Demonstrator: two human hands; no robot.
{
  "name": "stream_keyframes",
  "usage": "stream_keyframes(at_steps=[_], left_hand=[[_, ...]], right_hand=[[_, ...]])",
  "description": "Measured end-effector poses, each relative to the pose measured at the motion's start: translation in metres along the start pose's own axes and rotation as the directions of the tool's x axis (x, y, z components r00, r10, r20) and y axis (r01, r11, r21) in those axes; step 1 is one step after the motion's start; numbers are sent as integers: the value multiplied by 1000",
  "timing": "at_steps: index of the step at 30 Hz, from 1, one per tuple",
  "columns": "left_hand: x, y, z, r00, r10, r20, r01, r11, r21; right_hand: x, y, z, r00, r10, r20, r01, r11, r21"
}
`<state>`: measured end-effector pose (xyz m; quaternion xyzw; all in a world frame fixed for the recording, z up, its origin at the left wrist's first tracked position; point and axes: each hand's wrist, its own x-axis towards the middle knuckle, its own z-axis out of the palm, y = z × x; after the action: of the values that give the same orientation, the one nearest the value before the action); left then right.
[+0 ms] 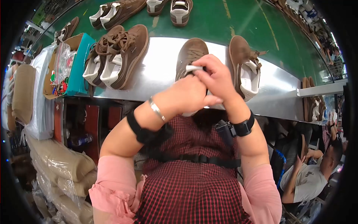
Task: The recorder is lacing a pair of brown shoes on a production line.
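Observation:
In front of me a brown lace-up shoe (192,50) stands toe away on the metal edge of the bench. My left hand (190,93) is closed over the shoe's opening, thumb out to the right; what its fingers hold is hidden. Crossing above it, my right hand (216,76) pinches a small white piece (194,68) between thumb and fingers, over the laces. I cannot tell whether that piece belongs to the shoe. Close to the right stands another brown shoe (238,52) with a pale lining and its laces loose.
Left of my hands stands a pair of brown shoes (128,56), beside a teal-sided box (80,63) of small bagged parts. More shoes (181,13) rest on the green surface (209,22). Wrapped tan bundles (63,160) are stacked lower left. A person (309,175) sits at lower right.

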<state>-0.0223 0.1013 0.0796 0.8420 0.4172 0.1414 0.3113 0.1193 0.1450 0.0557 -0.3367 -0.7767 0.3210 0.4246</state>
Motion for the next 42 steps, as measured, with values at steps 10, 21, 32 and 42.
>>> stream_keyframes(at_steps=[10,21,32,42], left_hand=[[-57,11,-12,949,210,-236,-224,974,-35],[-4,-29,10,682,399,-612,-140,894,427],[-20,-34,22,647,265,-715,-178,964,197],[-21,-25,9,743,-110,-660,-37,978,-204]], right_hand=[[-38,-7,-2,994,84,-71,-62,962,266],[-23,-18,15,964,-71,-258,-29,931,-364],[-32,-17,15,998,-56,-42,37,928,-370],[-30,-30,17,972,-188,-139,77,819,-568]])
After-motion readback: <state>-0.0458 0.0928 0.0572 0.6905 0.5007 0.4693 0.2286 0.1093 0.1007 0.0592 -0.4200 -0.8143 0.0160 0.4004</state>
